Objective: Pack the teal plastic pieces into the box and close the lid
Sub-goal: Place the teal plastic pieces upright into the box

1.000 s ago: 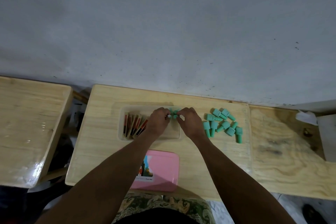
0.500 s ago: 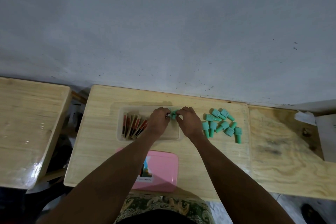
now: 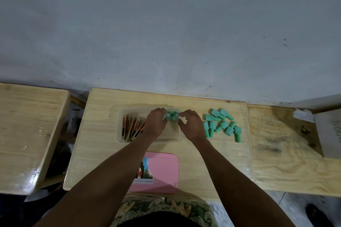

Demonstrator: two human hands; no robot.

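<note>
Pinching teal plastic pieces [image 3: 172, 115] over the clear box [image 3: 149, 139] near the tabletop's far edge: left hand [image 3: 156, 123] and right hand [image 3: 191, 124].

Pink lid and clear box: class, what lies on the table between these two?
In the head view, only bare wood separates the pink lid from the clear box; the person's left forearm crosses above that strip.

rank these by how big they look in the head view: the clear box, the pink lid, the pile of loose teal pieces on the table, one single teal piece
1. clear box and pink lid: much alike; arms hide part of both, and the lid lies nearer the camera, so no ranking.
2. pile of loose teal pieces.
3. single teal piece.
</note>
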